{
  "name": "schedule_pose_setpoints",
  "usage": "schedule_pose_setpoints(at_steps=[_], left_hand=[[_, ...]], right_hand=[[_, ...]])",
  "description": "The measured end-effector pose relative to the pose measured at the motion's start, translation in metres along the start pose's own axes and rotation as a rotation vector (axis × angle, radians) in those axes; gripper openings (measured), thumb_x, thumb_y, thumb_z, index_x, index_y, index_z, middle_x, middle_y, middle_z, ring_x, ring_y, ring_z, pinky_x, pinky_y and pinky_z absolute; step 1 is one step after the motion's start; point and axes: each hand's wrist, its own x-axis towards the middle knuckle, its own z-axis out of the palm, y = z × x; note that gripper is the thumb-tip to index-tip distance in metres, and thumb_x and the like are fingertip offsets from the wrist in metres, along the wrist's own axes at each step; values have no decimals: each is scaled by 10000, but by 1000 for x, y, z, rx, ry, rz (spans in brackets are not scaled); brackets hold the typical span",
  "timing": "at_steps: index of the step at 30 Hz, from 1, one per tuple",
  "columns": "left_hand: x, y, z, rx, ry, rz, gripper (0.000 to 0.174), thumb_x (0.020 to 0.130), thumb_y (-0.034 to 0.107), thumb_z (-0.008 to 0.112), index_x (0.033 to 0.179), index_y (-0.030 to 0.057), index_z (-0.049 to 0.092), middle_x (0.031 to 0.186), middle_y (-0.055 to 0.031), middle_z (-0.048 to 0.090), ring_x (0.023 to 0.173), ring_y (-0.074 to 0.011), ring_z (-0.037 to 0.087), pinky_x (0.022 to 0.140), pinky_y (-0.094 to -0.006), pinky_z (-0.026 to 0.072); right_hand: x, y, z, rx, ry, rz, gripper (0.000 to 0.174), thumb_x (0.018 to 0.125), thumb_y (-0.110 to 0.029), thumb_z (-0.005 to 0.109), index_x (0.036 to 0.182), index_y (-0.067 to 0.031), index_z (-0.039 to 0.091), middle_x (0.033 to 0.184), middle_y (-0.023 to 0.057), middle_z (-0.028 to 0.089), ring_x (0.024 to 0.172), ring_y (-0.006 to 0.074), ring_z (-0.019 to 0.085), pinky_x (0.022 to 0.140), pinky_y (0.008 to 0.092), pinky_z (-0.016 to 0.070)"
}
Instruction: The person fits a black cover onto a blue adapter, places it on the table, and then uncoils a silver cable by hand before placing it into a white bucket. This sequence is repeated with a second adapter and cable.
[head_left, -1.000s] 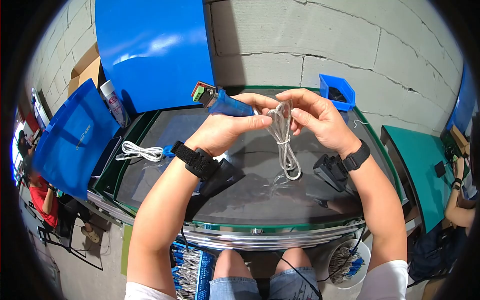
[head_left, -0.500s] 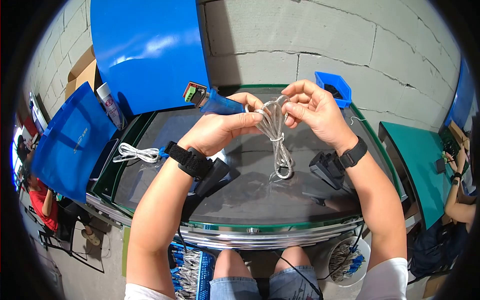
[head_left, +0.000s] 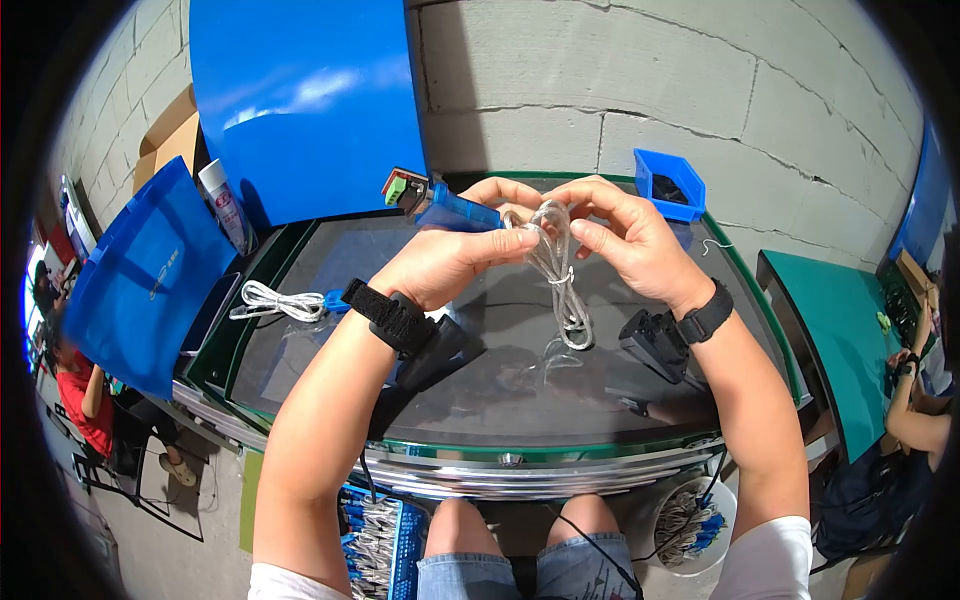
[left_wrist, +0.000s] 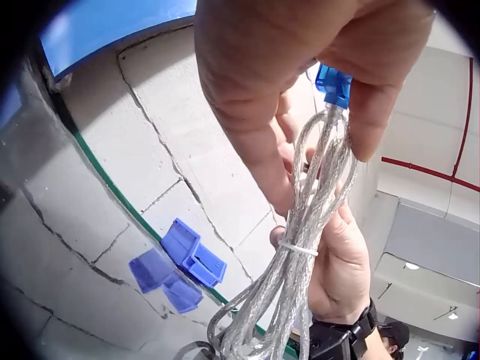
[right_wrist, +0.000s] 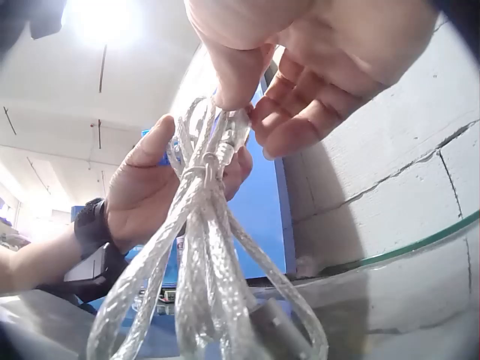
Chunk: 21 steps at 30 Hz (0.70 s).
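Note:
A coiled cable [head_left: 562, 285] in a clear, silvery sheath hangs between the two hands over the table, bound at its middle by a thin white tie [left_wrist: 298, 248]. The left hand [head_left: 440, 262] holds its upper loops between thumb and fingers. Lying along that same hand is the cable's translucent blue connector [head_left: 458, 212], with a green terminal block [head_left: 397, 190] at its outer end. Fingers of the right hand [head_left: 640, 243] pinch the top of the loops, close beside the left fingertips. Below the tie, the lower loops [right_wrist: 210, 277] hang loose.
On the dark tabletop [head_left: 480, 400], another tied white cable [head_left: 283, 301] lies at left. A blue bin [head_left: 670, 187] stands at the back right, a spray can [head_left: 228, 207] at the left. Below the table are a blue basket [head_left: 415, 545] and a white bucket [head_left: 728, 520] of cables.
Half a second ago the hands were further apart, with the upper loops spread wider. Now they are closer together, and the loops are gathered more narrowly.

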Motion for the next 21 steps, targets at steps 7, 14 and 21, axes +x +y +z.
schedule_pose_setpoints(at_steps=[7,14,21], left_hand=[[-1,-3,1,-64,6,-187,495,779,197,753,1172,36,497,1044,-68,609,1021,-178,575,900,-341,454],[3,-9,1,127,-73,-199,353,734,94,759,1026,7,579,1006,-94,634,1001,-188,593,923,-328,435],[5,-11,-8,84,61,-153,232,793,65,656,989,-43,595,868,-96,643,795,-173,644,775,-291,505]], right_hand=[[2,8,-1,-23,127,93,118,849,-69,644,930,-25,570,848,10,591,724,71,576,632,227,488],[3,9,6,24,176,51,138,830,-75,681,887,-26,565,760,2,584,651,56,562,568,207,467],[1,11,3,-31,126,109,132,869,-124,649,860,-20,568,767,11,597,661,63,581,601,212,502]])
